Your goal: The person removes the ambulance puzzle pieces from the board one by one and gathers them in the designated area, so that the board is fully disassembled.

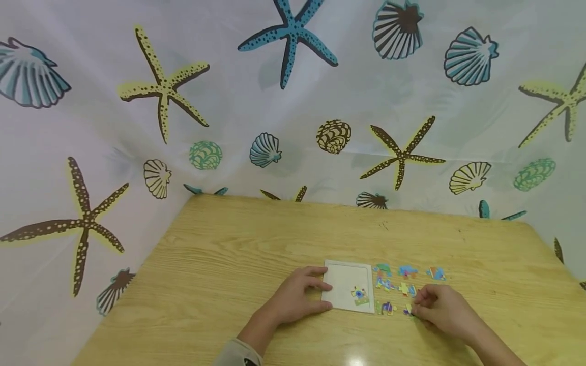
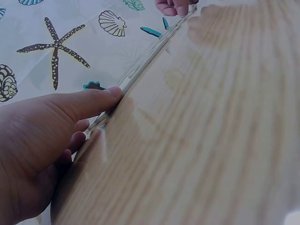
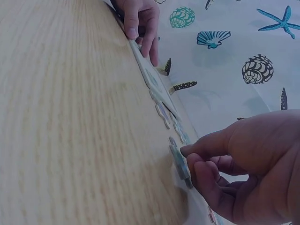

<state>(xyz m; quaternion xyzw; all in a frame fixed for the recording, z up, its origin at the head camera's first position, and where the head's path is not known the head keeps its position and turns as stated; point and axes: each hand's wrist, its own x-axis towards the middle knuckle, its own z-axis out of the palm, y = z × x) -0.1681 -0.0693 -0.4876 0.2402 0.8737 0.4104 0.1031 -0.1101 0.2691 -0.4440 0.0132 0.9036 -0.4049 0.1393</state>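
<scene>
A square white puzzle tray [image 1: 341, 279] lies flat on the table. Two joined puzzle pieces [image 1: 360, 295] sit in its lower right corner. My left hand [image 1: 297, 299] rests at the tray's left side, fingers spread and fairly straight, with the thumb [image 2: 105, 99] against the tray's edge in the left wrist view. To the right of the tray, my right hand [image 1: 441, 310] pinches a small puzzle piece [image 1: 407, 309] with yellow and purple on it between thumb and curled fingers. From the right wrist, this piece [image 3: 178, 161] appears tilted at the fingertips, close over the wood.
Several loose puzzle pieces lie in rough rows right of the tray, among them a blue and pink one [image 1: 407, 271], an orange and blue one [image 1: 436, 273] and a purple one [image 1: 387, 308]. A cloth [image 1: 293, 112] printed with shells and starfish hangs behind the wooden table [image 1: 220, 239].
</scene>
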